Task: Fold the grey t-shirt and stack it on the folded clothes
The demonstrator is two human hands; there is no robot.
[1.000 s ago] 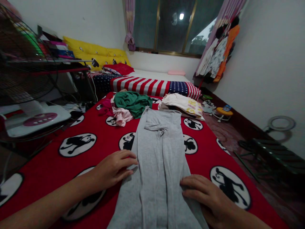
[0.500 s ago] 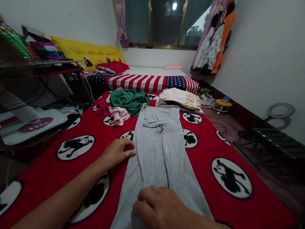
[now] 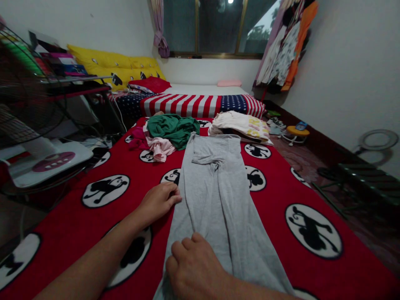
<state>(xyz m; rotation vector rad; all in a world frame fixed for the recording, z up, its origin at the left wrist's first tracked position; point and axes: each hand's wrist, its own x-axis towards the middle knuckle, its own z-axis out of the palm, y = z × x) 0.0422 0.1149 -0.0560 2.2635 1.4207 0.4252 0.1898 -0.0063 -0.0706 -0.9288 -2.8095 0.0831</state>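
Observation:
Grey trousers (image 3: 209, 200) lie lengthwise on a red bedspread (image 3: 268, 183), waist end away from me and legs running toward me. At their left edge, around thigh height, my left hand (image 3: 161, 202) has its fingertips pinched together on the fabric. Closer to me, my right hand (image 3: 196, 266) is closed, knuckles up, over the left side of the lower leg; its fingertips are partly hidden beneath it. A crease runs along the cloth between the two legs.
Beyond the waist lie a crumpled green garment (image 3: 171, 129), a pink garment (image 3: 161, 148) and a stack of folded white clothes (image 3: 240, 125). A fan (image 3: 50, 162) stands at the left. On the right are a dark slatted bench (image 3: 368, 183) and a small orange stool (image 3: 296, 131).
My right hand has shifted left across the trouser leg toward its left edge. My left hand stays at the same edge. The whole view has turned slightly.

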